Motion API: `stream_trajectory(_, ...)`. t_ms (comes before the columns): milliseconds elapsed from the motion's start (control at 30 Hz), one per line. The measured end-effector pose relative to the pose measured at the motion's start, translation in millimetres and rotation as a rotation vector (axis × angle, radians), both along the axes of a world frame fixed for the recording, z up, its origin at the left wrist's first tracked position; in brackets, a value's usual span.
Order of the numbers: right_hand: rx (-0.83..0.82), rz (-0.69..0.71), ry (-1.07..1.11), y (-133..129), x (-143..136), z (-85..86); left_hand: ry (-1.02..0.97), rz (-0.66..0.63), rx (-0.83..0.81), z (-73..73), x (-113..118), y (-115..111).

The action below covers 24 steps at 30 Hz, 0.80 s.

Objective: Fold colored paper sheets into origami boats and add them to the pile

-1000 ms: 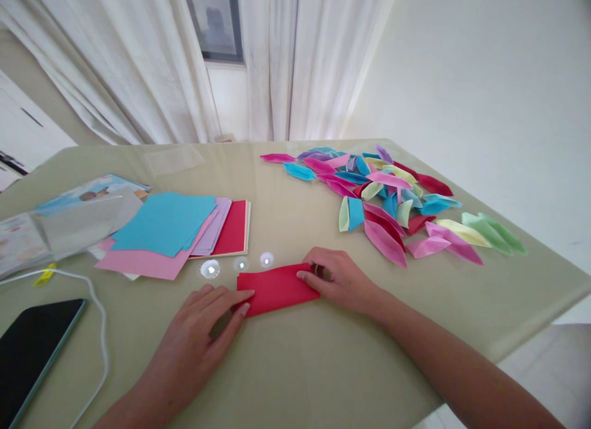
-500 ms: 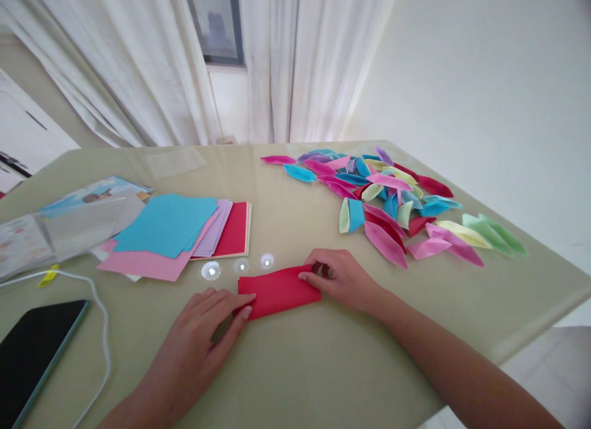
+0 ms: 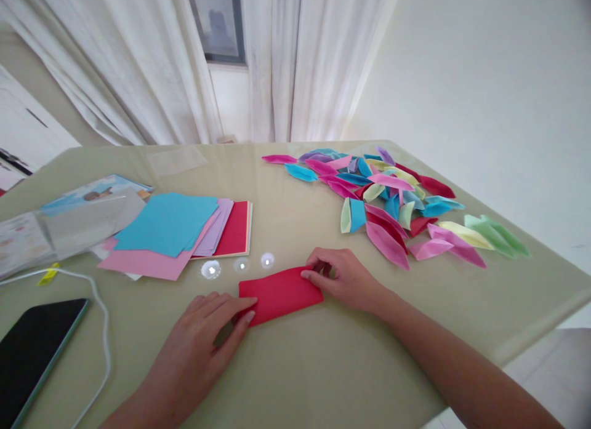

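Observation:
A folded sheet of red paper (image 3: 281,293) lies on the table in front of me, longer from side to side than it is deep. My left hand (image 3: 207,336) holds its left end, with the index finger on top and the thumb at the lower left edge. At the upper right, my right hand (image 3: 341,278) pinches the far edge between thumb and fingers. The undersides of the paper and the tips of some right fingers are hidden.
Several folded paper pieces in many colours (image 3: 388,181) spread over the right side. Blue sheets (image 3: 166,223) top a paper stack at left, near plastic packaging (image 3: 87,223). A phone (image 3: 37,355) and white cable (image 3: 105,330) lie at the near left of the table (image 3: 369,373).
The red paper's near edge sits slightly lower, and the layered step at its far left corner no longer shows. Both hands keep their hold and have barely shifted.

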State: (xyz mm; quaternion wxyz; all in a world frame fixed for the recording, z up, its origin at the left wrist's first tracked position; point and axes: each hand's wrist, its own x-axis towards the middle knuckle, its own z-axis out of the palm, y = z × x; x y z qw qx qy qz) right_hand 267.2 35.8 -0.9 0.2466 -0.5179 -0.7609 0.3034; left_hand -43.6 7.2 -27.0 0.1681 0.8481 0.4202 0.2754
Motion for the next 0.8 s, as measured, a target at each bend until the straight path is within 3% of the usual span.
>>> stream_trajectory(800, 0.026, -0.009, -0.006, 0.8, -1.5, -4.1, 0.108, 0.037, -0.008, -2.7, 0.3, -6.8)
